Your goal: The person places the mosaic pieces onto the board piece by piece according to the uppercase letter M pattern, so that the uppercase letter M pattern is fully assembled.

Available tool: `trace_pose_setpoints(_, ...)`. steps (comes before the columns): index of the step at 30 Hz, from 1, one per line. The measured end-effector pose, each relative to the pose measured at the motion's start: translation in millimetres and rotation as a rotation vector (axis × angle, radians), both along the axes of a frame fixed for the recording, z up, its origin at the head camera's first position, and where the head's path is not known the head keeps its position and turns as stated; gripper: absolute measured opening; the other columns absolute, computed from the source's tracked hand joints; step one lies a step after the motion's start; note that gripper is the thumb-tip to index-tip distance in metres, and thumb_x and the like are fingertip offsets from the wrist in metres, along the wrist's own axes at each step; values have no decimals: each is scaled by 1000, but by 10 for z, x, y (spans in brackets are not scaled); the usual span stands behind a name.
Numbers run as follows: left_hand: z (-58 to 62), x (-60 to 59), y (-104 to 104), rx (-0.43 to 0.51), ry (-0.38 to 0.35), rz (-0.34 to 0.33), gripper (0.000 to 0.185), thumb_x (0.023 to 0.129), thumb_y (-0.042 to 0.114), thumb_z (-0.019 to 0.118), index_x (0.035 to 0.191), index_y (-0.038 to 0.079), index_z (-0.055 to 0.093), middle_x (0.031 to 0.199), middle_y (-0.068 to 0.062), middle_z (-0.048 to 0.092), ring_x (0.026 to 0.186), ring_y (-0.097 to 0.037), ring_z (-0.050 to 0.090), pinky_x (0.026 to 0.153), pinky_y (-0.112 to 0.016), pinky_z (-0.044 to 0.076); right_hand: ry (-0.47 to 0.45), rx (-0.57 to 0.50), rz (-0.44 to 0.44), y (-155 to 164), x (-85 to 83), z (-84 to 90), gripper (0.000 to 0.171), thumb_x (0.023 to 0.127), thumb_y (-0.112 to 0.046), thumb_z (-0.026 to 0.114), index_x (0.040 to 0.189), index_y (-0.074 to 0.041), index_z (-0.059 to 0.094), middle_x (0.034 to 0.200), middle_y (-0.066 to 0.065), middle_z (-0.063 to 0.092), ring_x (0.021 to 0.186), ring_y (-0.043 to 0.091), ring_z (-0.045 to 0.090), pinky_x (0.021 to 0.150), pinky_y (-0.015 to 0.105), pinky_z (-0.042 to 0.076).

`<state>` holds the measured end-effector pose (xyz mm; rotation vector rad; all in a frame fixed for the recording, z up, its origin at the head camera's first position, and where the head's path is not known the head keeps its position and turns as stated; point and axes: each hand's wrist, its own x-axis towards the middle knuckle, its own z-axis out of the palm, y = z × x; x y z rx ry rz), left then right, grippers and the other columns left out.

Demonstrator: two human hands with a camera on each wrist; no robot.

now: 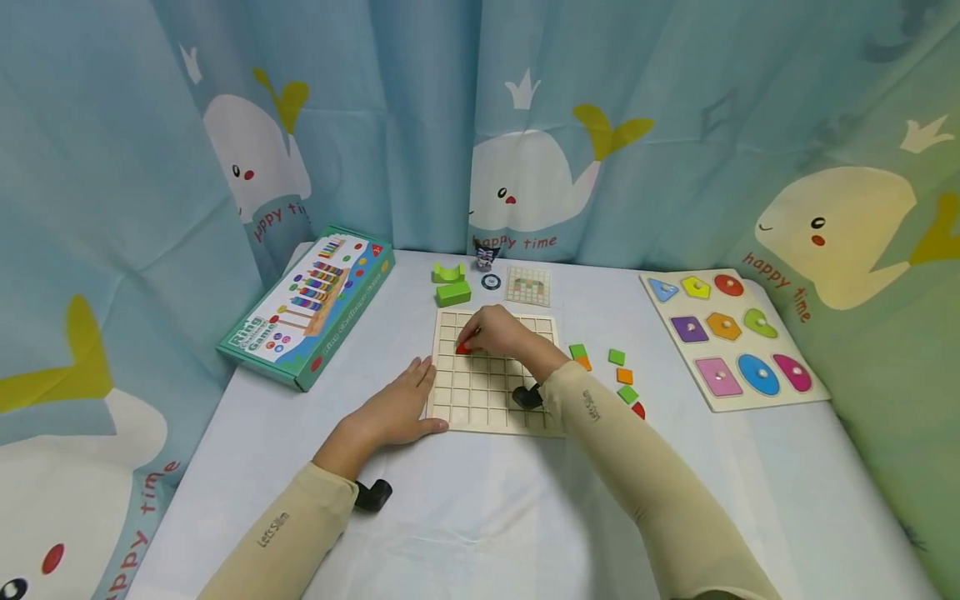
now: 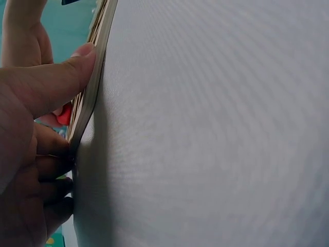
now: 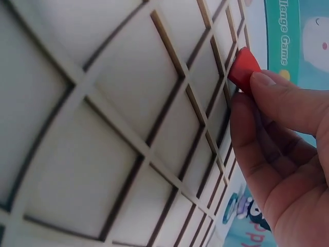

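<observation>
A square wooden grid board (image 1: 472,396) lies flat on the white table. My right hand (image 1: 492,331) is over its upper left part, thumb and fingers pinching a red tile with a curved edge (image 3: 244,70). In the right wrist view the tile's tip is right at the raised grid lines (image 3: 146,149). My left hand (image 1: 401,406) rests on the table at the board's near left corner. Its fingers touch the left side and its thumb (image 2: 82,62) lies along the near edge. Several loose tiles, green (image 1: 617,357), orange (image 1: 625,377) and red (image 1: 638,410), lie right of the board.
Behind the board are two green blocks (image 1: 453,293), a small figure (image 1: 485,258), a round disc (image 1: 491,282) and a pattern card (image 1: 528,286). A ring game box (image 1: 307,304) lies at the left, a shape puzzle board (image 1: 733,337) at the right. A whale-print curtain (image 1: 427,150) surrounds the table.
</observation>
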<state>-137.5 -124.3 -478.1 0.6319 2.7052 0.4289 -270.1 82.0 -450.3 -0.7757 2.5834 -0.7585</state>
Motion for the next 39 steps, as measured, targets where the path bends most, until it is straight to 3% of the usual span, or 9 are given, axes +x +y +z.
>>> trace_pose_setpoints(7,2,0,2,-1,2,1,100,94,56,64,158,-6,18,166,-19,11,153,-33,8,121,-42,19,69,38,15,-42,19,-20,8,91,-10,76,94,-11,83,96,-1,77,101,20,67,93,33,52)
trace_pose_setpoints(21,2,1,5,5,0,10,99,94,55,65,157,-6,19,166,-19,12,153,-33,8,121,-42,19,86,39,-7,-18,31,-55,9,93,-9,73,96,-10,82,98,0,76,103,20,66,95,35,51)
trace_pose_setpoints(29,5,-9,20,1,-6,6,99,94,54,64,157,-6,18,166,-20,11,153,-33,8,121,-42,18,93,11,-38,194,44,27,12,93,-11,73,102,-8,80,107,5,75,104,24,66,91,37,52)
trace_pose_setpoints(39,-8,-9,8,11,-3,7,99,94,54,64,157,-7,18,166,-19,11,153,-33,7,122,-42,18,33,13,-123,568,20,110,14,95,-15,72,104,-8,80,112,8,74,104,25,66,88,39,54)
